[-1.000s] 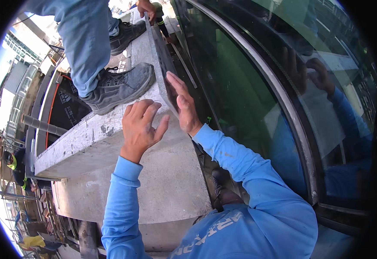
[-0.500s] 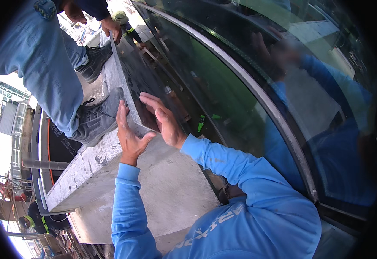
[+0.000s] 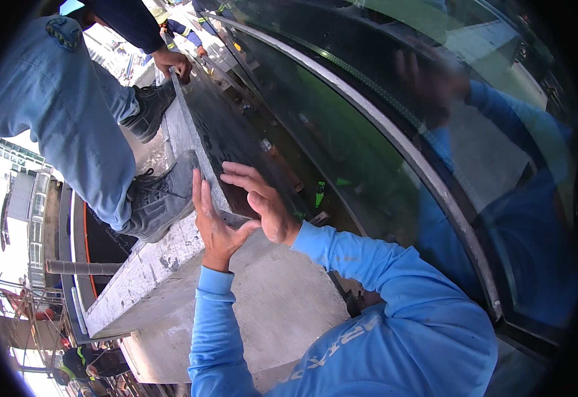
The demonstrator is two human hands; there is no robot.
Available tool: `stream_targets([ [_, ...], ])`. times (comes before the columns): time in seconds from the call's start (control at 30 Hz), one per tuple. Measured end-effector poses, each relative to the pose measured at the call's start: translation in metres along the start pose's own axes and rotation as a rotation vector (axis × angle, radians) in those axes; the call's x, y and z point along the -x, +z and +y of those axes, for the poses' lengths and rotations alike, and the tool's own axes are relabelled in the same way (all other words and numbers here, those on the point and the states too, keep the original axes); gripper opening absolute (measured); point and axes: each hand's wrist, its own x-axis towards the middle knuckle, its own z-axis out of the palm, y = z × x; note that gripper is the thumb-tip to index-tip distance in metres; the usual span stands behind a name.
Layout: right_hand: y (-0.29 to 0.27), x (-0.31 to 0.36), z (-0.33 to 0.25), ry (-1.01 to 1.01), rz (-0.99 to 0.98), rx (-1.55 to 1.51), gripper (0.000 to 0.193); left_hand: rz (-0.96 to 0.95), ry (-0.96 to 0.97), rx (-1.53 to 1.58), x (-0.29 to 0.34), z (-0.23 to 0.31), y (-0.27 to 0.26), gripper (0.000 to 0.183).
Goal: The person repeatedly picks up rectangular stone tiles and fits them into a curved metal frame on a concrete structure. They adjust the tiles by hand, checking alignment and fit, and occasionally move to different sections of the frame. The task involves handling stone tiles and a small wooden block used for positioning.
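Note:
A long grey slab with a dark right face (image 3: 190, 129) stands along the concrete ledge (image 3: 163, 261), its near end between my hands. My left hand (image 3: 219, 231) is at the slab's left side by the near corner, fingers straight and thumb apart. On the dark face's side is my right hand (image 3: 269, 205), fingers extended and palm facing the slab. Firm contact of either palm cannot be made out. A co-worker's hand (image 3: 173, 64) grips the slab's far end. Close to my left fingertips rests that person's dark shoe (image 3: 163, 205).
The co-worker's jeans-clad leg (image 3: 70, 112) stands at the left. Curved glass with a metal frame (image 3: 408, 139) rises on the right and reflects me. Between slab and glass runs a deep gap with a green object (image 3: 319, 194). Another worker (image 3: 84, 364) is among scaffolding, lower left.
The whole view has shifted slightly, so the slab and ledge sit lower and farther right. My hands keep nearly the same pose around the slab's end. More of the far workers shows.

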Motion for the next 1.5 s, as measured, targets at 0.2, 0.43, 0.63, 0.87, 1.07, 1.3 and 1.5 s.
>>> stream_targets([
  [0.2,0.001,0.002,0.003,0.014,0.053,-0.104,0.067,0.001,0.014,0.036,0.000,0.002,0.001,0.117],
  [0.43,0.000,0.004,0.015,0.125,0.049,-0.482,0.070,-0.007,-0.002,0.124,0.003,-0.006,0.006,0.117],
  [0.63,0.001,0.005,0.015,0.134,0.042,-0.487,0.068,0.003,0.005,0.130,0.006,-0.009,0.006,0.121],
  [0.87,0.000,0.006,0.017,0.101,0.066,-0.388,0.061,-0.002,-0.004,0.131,0.007,-0.008,0.006,0.120],
  [1.07,-0.005,0.005,0.014,0.117,0.010,-0.326,0.062,-0.003,-0.013,0.144,0.004,-0.004,0.004,0.118],
  [1.3,0.000,-0.001,0.007,0.231,0.047,-0.359,0.059,-0.004,-0.024,0.159,0.005,-0.007,0.001,0.118],
  [1.5,-0.034,-0.073,-0.026,0.134,-0.110,0.082,0.059,-0.003,-0.021,0.133,-0.006,0.003,-0.001,0.116],
])
